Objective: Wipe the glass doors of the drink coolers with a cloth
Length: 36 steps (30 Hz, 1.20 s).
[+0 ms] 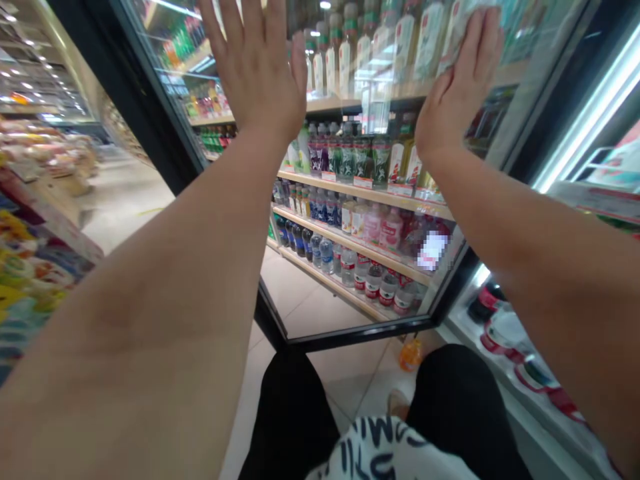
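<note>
Glass fills the middle of my feed: a black-framed cooler door (345, 300) stands ahead, with both bare hands raised toward it. My left hand (255, 70) is spread wide, palm forward, holding nothing. My right hand (463, 83) is just as wide and empty, its palm facing the pane at upper right. I cannot tell whether either palm is touching the smooth glass. Behind the pane I count four shelves (365, 190) lined with plastic bottles. About five red-labelled water bottles (375, 283) stand on the lowest, and one pixelated patch (433, 250) is too blurred to read. At bottom centre I see two black trouser legs (290, 413) and a white shirt (385, 453) printed with black letters. An orange plastic item (410, 353) lies on beige floor tiles (350, 380), and bright packaged goods (30, 267) crowd the far left.
</note>
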Tool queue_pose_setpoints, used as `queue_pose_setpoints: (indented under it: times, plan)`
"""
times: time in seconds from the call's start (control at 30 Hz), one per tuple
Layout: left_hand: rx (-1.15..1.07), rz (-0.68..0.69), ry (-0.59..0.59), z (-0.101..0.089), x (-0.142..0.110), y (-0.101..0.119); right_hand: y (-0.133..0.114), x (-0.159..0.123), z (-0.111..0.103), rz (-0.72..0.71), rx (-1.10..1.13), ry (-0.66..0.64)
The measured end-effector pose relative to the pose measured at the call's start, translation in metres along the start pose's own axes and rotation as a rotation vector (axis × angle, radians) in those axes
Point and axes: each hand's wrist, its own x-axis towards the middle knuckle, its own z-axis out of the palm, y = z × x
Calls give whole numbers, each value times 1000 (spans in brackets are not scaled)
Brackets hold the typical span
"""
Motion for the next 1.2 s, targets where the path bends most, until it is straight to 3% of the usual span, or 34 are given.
queue_pose_setpoints:
  times: [0.07, 0.23, 0.37, 0.4, 0.57, 0.63, 0.77, 0.83, 0.97, 1.2]
  plan:
    - [-4, 12, -5, -1, -1, -1, -13, -2, 0, 60, 29, -3]
    - [-36, 6, -29, -4, -1, 1, -40, -4, -1, -106, 82, -85]
    - [-26, -12, -40, -3, 0, 2, -60, 20, 12, 166, -76, -122]
    - [-24, -7, -38, -2, 0, 1, -65, 20, 13, 168, -89, -126]
    - [-79, 16, -16, 2, 2, 1, -81, -11, -6, -288, 80, -131]
    - [-134, -20, -57, 3, 3, 1, -88, -14, -9, -262, 130, -148]
    - [-187, -15, -74, 3, 3, 1, -107, 2, 1, -21, 133, -144]
    - [-166, 8, -44, 3, 3, 1, -112, 1, 2, -80, 105, -150]
    - [-90, 4, -27, 3, 3, 1, -109, -13, -4, -358, 84, -219]
    - [-56, 1, -38, 4, 4, 2, -120, 1, -1, -253, 50, -268]
